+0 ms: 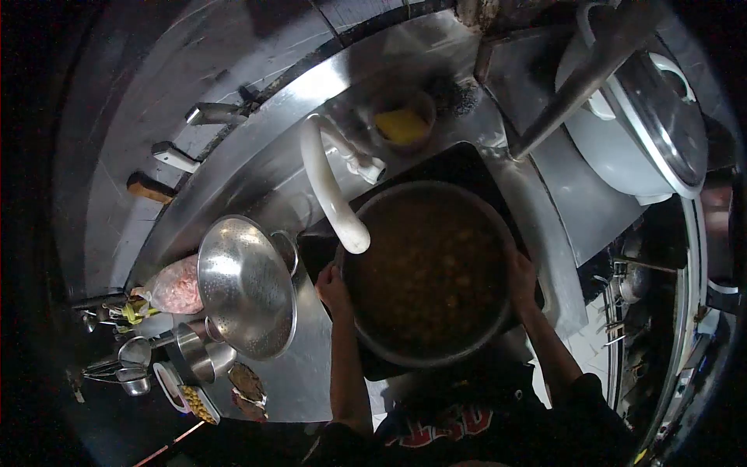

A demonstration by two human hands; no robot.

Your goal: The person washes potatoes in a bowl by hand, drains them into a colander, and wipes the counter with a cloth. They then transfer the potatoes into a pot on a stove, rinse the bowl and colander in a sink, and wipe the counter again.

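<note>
- Steel counter (311, 373) all round, dim kitchen, with a dark sink (459, 163) set into it straight ahead of both hands.
- Left hand (333, 286) was clamped on the near-left edge of the pot (424, 363), fingers curled over the rim.
- Right hand (521, 276) gripped the opposite edge, wrapped round the rim too. Its fingertips were hidden by the pot wall.
- So the pot sat squarely between the two hands, touching both, down in the sink.
- It was a round pot with no long axis to speak of. The line that counted ran hand to hand across its mouth, and neither hand was nearer than the other.
- Inside was brown liquid with pale lumps, filling it well up. What the lumps were, I could not tell.
- A white faucet (331, 191) curved down just beyond the left hand, its spout ending right at the pot's far-left rim.
- Out to the left of the left hand, a colander (245, 288) lay tilted on the counter, close by but not touching the hand.
- Further left again were a bag (177, 286) of something pink and a cluster of small steel cups (194, 350).
- Beyond the pot was a tub (402, 124) with something yellow in it.
- Up and to the right of the right hand, well apart, stood a white cooker (638, 124) with its lid shut.
</note>
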